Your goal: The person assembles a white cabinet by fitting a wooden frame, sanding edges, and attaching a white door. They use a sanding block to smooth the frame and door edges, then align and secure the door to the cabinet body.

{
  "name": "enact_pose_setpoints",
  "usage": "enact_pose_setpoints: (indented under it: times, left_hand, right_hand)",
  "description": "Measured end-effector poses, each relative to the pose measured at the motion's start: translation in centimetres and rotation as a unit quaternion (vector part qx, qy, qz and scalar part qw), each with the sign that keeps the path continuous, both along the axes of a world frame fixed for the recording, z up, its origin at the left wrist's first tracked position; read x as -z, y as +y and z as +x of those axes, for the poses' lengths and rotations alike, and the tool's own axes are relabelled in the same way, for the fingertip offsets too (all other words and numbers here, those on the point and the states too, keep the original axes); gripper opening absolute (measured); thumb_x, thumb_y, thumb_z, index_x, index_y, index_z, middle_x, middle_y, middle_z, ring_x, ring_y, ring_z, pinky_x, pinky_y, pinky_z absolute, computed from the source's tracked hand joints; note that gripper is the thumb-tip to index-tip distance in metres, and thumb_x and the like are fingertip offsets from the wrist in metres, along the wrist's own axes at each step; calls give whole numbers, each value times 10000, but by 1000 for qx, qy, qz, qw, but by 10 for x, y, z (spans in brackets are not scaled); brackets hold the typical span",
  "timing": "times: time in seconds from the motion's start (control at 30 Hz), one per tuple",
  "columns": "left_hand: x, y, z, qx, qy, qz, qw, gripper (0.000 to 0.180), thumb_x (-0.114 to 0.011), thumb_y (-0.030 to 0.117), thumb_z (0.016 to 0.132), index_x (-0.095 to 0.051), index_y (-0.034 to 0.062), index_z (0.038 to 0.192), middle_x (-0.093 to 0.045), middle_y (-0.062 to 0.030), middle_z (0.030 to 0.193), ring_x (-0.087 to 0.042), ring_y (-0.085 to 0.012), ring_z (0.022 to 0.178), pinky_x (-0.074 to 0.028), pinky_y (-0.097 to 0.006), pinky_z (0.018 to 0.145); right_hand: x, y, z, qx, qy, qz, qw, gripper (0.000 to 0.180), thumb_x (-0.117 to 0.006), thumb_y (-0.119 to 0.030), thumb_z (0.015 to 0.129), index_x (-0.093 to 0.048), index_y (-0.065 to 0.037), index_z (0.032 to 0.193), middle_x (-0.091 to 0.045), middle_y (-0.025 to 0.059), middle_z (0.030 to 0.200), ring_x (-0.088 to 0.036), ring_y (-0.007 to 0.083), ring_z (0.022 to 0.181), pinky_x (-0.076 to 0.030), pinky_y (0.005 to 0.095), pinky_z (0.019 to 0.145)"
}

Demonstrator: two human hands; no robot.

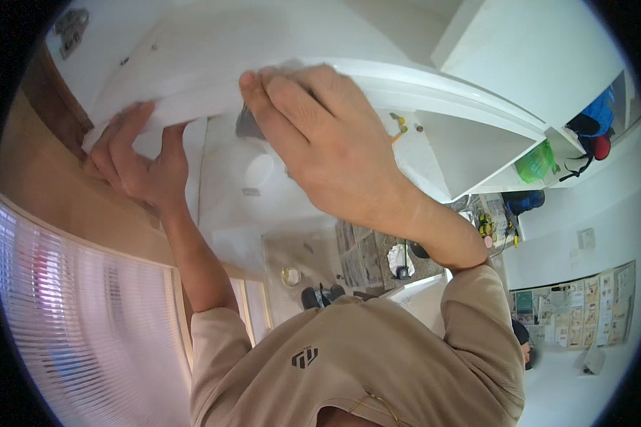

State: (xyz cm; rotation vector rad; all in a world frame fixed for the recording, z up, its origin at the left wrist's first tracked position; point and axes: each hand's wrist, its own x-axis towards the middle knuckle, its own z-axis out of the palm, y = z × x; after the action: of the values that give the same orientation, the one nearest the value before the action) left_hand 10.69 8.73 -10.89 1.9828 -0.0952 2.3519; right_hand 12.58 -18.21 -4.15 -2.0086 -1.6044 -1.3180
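A long white edge of a cabinet (192,103) runs across in front of me. My left hand (139,160) is at its left end, with the fingers curled over the edge and the thumb below. These fingers are slightly blurred. Over the middle of the edge is my right hand (327,132), its fingers bent and pressed together. A dark grey piece (248,126) shows beneath the right fingers, mostly hidden. I cannot tell its kind, or whether the fingers hold it. A round white patch (260,169) lies below on a white surface.
A ribbed translucent panel (71,306) in a pale wooden frame stands at my left. At right are a green plastic bag (535,162) and a blue bag (600,114). Below, a round container (290,276) sits on the floor near newspaper (360,256). Part of another person (522,334) shows at right.
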Motion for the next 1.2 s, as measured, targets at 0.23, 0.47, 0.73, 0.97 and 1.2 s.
enact_pose_setpoints:
  times: [0.23,0.47,0.73,0.97,1.2]
  left_hand:
    - [2,-1,-6,-1,4,15,1000,455,-978,309,651,-745,219,1031,-724,79,1055,-624,-153,1031,-357,-368,977]
    - [1,-12,-2,-8,23,-12,1000,460,-982,278,631,-732,203,1009,-730,61,1059,-624,-183,1031,-370,-399,993]
    - [-5,-1,-6,80,16,-48,995,490,-1002,181,592,-741,182,1006,-733,50,1030,-624,-213,1032,-441,-397,949]
    - [-4,-7,-6,25,7,-4,1000,485,-1004,208,565,-755,185,980,-727,70,1011,-621,-168,991,-389,-364,949]
    - [-2,-12,-6,46,-2,-20,999,465,-998,178,560,-758,177,958,-725,78,978,-620,-151,991,-383,-368,939]
  right_hand:
    - [-9,-82,8,63,-27,-25,997,554,-646,-46,730,-660,77,1270,-674,143,1210,-629,309,981,-544,402,856]
    - [-3,-37,6,29,6,6,1000,505,-654,-91,743,-674,87,1216,-653,131,1162,-588,301,1015,-520,392,879]
    - [4,-32,8,0,16,47,999,514,-625,-116,797,-652,57,1280,-668,114,1177,-619,293,995,-529,389,892]
    - [2,-122,24,117,-33,23,992,528,-658,-59,740,-699,20,1260,-700,122,1224,-633,298,1006,-539,396,874]
    - [9,-50,19,46,-65,41,996,491,-634,-132,786,-687,72,1230,-670,129,1205,-613,280,1020,-533,393,862]
